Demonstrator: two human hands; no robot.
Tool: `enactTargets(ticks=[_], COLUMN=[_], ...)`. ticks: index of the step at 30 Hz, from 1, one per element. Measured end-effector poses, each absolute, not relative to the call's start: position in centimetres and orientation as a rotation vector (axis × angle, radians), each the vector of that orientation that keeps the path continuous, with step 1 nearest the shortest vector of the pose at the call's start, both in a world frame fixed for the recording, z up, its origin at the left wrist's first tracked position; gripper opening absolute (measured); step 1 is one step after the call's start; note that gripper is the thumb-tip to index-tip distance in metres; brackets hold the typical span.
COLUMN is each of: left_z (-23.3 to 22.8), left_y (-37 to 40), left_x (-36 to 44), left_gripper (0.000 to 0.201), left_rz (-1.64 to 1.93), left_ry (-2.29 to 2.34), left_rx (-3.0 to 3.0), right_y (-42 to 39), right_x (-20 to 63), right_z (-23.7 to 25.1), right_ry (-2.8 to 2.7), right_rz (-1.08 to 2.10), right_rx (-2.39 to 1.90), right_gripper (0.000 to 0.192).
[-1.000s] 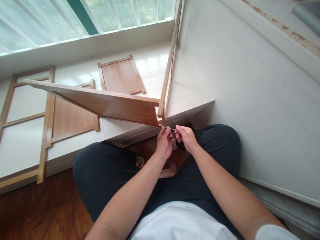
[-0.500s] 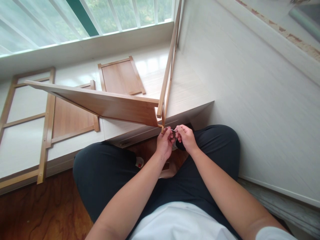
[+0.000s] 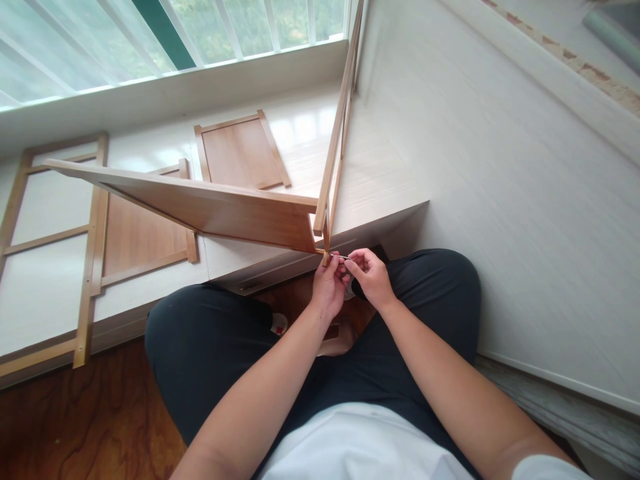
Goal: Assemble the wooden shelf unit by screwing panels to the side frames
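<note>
My left hand (image 3: 330,288) is closed around the near lower end of a slim wooden frame (image 3: 333,170), which stands on edge and runs back toward the window. A long wooden panel (image 3: 220,210) stands tilted and meets that frame at the corner by my fingers. Pinched in my right hand (image 3: 371,279) is a thin metal hex key (image 3: 343,257), pointing left at the frame's end. My left fingertips are close to its tip, and they hide where it meets the wood.
On the white ledge (image 3: 300,143) lie a small wooden panel (image 3: 243,152), another panel (image 3: 143,230) and a ladder-like wooden frame (image 3: 89,287). A pale wall panel (image 3: 510,200) rises at right. Barred windows (image 3: 200,33) are at the back. My knees flank both hands.
My right fingers have shifted and loosened slightly around the hex key, which has turned a little. The left hand, the panel and the frame stay nearly in place.
</note>
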State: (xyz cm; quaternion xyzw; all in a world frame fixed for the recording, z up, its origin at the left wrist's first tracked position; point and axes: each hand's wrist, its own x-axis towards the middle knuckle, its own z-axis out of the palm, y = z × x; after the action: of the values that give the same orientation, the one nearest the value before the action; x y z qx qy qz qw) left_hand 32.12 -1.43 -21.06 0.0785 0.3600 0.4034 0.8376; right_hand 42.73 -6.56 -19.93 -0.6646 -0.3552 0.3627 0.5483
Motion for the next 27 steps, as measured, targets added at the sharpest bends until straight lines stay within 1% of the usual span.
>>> enactTargets(ticks=[8,10,13,15,20,27], left_z=[-20.9,-20.7,-20.6,-20.5,-20.4,-19.9], left_y=[-1.2,-1.2,-1.2,-1.2,-1.4,-1.6], left_x=[32.2,32.2,32.1,32.1,32.2,32.1], left_gripper=[0.037,0.038,0.04,0.041,0.04,0.039], left_rz=[0.849,0.848,0.85,0.849,0.833,0.842], left_ry=[0.77,0.781,0.792,0.802,0.818,0.824], left_rx=[0.165,0.186,0.229,0.244,0.263,0.258], right_y=[-6.3,-6.0,-5.5,-5.4,-5.5,-5.7], right_x=[42.7,42.8,42.9,43.0,43.0,42.9], right_z=[-19.8,-19.9,-20.0,-20.0,-20.1,-20.1], right_ry=[-0.836,-0.736,-0.511,-0.417,-0.385,-0.566], right_rz=[0.819,0.928,1.182,1.26,1.226,1.045], right_rx=[-1.589,-1.554,-1.428,-1.372,-1.391,-1.464], right_gripper=[0.027,0.032,0.041,0.045,0.048,0.044])
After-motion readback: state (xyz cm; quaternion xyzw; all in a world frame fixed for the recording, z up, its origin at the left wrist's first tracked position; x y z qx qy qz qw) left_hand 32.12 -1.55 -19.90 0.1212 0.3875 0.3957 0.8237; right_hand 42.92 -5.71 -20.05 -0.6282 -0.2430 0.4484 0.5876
